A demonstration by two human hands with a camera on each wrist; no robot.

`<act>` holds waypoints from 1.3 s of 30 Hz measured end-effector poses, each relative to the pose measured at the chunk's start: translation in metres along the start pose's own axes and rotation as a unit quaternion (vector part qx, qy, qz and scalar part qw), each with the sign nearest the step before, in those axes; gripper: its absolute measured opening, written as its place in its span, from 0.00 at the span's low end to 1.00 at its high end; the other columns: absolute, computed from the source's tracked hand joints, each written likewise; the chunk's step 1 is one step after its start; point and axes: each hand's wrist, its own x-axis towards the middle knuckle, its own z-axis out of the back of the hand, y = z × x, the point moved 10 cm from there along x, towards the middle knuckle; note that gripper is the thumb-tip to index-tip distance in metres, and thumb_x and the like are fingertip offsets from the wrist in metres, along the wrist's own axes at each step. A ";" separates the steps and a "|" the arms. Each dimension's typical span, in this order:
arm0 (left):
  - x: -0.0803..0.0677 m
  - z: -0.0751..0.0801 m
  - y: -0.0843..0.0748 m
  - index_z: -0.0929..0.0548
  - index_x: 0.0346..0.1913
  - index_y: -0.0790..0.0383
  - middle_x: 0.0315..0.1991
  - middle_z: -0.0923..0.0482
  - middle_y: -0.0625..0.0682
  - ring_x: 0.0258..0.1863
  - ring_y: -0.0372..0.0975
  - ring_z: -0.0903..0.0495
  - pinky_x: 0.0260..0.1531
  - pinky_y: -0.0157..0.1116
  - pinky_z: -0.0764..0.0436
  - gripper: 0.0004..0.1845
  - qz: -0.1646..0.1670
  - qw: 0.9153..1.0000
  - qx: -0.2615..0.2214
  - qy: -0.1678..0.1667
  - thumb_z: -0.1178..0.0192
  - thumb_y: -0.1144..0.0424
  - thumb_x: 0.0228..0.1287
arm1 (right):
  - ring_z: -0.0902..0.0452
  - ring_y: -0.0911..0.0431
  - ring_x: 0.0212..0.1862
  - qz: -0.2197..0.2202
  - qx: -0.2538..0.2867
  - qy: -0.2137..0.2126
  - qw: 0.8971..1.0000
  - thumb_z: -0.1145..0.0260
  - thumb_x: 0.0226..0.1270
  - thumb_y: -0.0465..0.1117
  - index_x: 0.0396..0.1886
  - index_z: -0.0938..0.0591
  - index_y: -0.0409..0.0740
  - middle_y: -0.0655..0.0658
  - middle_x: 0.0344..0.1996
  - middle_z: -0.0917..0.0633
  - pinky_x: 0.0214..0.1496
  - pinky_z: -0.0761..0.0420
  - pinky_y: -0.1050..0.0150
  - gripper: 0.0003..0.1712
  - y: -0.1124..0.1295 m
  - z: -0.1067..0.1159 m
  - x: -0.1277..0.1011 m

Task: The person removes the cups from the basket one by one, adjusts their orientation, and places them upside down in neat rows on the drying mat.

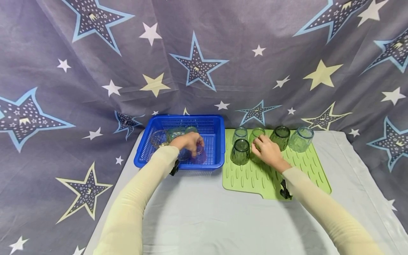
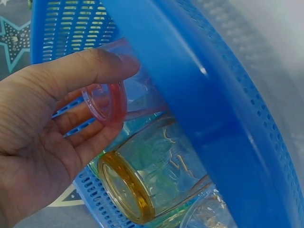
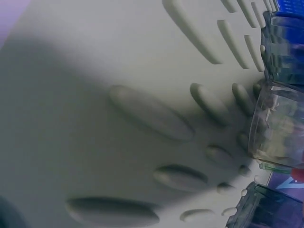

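Head view: your left hand (image 1: 190, 142) pinches a pink glass (image 2: 141, 92) from above, likely because the blue basket (image 1: 220, 141) encloses it; your right hand (image 1: 267, 150) grips a clear glass (image 3: 279, 127) on the green mat (image 1: 243, 180).

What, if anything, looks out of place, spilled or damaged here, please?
Nothing stands out: no spill or breakage shows, the glasses on the green mat stand in rows, and the left hand holds a pink glass inside the blue basket.
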 end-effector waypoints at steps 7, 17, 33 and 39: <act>-0.001 0.000 -0.002 0.16 0.55 0.59 0.50 0.16 0.54 0.47 0.43 0.22 0.49 0.39 0.16 0.29 -0.008 1.000 -0.005 0.001 0.23 0.76 0.45 | 0.27 0.46 0.29 0.008 -0.008 -0.009 1.000 0.34 0.66 0.38 0.34 0.17 0.39 0.40 0.30 0.21 0.16 0.27 0.56 0.06 0.000 0.000 0.000; -0.002 -0.002 -0.001 0.17 0.55 0.59 0.50 0.17 0.54 0.47 0.43 0.22 0.48 0.39 0.16 0.30 -0.013 1.000 -0.005 0.006 0.23 0.76 0.45 | 0.30 0.47 0.27 0.011 -0.008 -0.014 1.000 0.36 0.66 0.37 0.34 0.19 0.38 0.40 0.29 0.24 0.16 0.31 0.59 0.06 0.002 -0.002 -0.001; 0.001 -0.004 0.003 0.18 0.58 0.62 0.52 0.16 0.56 0.51 0.46 0.20 0.54 0.41 0.17 0.34 -0.008 1.000 0.014 -0.015 0.19 0.72 0.42 | 0.32 0.48 0.27 0.015 -0.011 -0.027 0.999 0.36 0.66 0.37 0.34 0.19 0.38 0.40 0.29 0.24 0.17 0.32 0.60 0.05 0.004 -0.002 -0.003; 0.001 0.000 0.002 0.17 0.57 0.66 0.51 0.15 0.58 0.50 0.47 0.18 0.54 0.41 0.17 0.34 -0.023 0.998 -0.011 -0.058 0.18 0.67 0.41 | 0.32 0.48 0.28 0.002 -0.006 -0.017 1.000 0.36 0.67 0.37 0.35 0.19 0.38 0.40 0.29 0.24 0.18 0.31 0.59 0.05 0.002 -0.003 -0.005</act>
